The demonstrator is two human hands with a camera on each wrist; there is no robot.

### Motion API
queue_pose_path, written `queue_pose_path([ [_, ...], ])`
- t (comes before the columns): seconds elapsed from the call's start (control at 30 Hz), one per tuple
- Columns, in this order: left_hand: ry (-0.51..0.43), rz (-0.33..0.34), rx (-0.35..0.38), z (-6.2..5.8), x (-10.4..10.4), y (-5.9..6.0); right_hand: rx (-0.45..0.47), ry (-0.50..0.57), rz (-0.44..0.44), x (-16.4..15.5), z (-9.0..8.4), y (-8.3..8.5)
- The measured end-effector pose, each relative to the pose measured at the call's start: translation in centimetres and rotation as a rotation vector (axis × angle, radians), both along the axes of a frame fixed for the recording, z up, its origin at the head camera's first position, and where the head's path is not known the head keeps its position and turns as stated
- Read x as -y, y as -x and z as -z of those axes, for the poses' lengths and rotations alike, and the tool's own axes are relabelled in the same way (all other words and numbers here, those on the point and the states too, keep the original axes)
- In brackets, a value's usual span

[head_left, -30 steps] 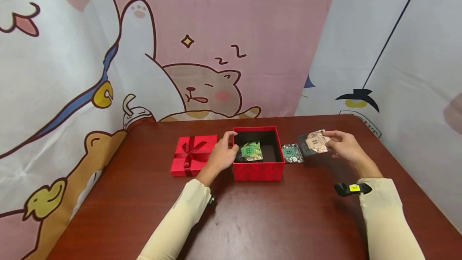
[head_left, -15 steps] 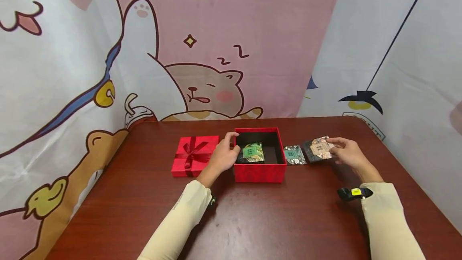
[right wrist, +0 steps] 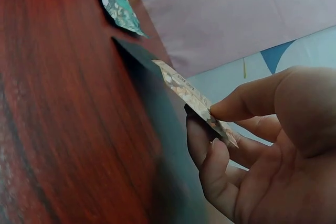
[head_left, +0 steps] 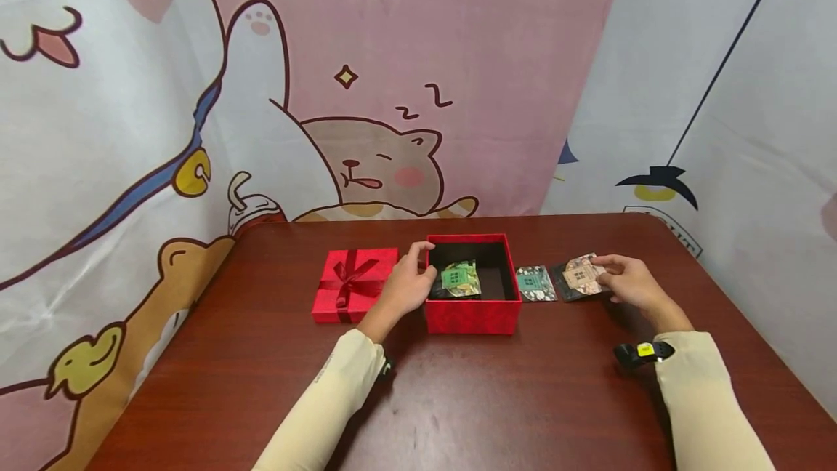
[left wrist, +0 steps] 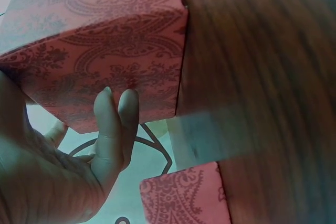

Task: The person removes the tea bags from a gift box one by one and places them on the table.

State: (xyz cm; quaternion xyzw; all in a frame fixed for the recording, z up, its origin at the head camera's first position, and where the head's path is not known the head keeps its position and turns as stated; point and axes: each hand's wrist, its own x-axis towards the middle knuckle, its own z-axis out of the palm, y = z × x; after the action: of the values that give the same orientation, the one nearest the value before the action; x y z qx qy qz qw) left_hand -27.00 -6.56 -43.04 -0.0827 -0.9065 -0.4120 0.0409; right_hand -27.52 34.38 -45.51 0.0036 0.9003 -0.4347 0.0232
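Note:
My right hand (head_left: pixel 631 283) pinches a flat dark sachet with a beige label (head_left: pixel 578 276) by its right edge, thumb on one face and fingers behind. In the right wrist view the sachet (right wrist: pixel 184 90) is tilted, its far corner low at the tabletop. My left hand (head_left: pixel 407 283) holds the left wall of an open red gift box (head_left: pixel 474 318), with fingertips against the patterned outer side in the left wrist view. Inside the box, at the left, lies a green-labelled sachet (head_left: pixel 461 279). Another green-labelled sachet (head_left: pixel 536 284) lies on the table just right of the box.
The red lid with a dark red ribbon bow (head_left: pixel 349 286) lies left of the box, close to my left hand. All of this stands on a brown wooden table (head_left: pixel 497 398), with a cartoon-printed cloth (head_left: pixel 503 93) hanging behind it.
My right hand has lowered the beige-labelled sachet toward the table, close to the green-labelled one. The left hand stays at the box's left wall. The head view has shifted slightly.

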Motion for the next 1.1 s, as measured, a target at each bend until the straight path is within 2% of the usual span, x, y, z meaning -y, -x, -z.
queue_pose_path([
  [0.3,0.005,0.002,0.003,0.0,0.0,-0.1,0.024,-0.01,-0.012,-0.2,0.5,-0.4],
  [0.57,-0.014,0.005,0.017,-0.2,0.0,-0.2,-0.023,-0.023,-0.012,-0.3,0.2,-0.4],
  [0.9,-0.021,-0.003,0.003,0.0,0.1,0.0,-0.055,-0.113,0.065,-0.6,-0.3,-0.4],
  [1.1,-0.016,0.007,0.01,0.1,0.0,0.1,-0.086,-0.118,0.085,-0.2,-0.6,-1.0],
])
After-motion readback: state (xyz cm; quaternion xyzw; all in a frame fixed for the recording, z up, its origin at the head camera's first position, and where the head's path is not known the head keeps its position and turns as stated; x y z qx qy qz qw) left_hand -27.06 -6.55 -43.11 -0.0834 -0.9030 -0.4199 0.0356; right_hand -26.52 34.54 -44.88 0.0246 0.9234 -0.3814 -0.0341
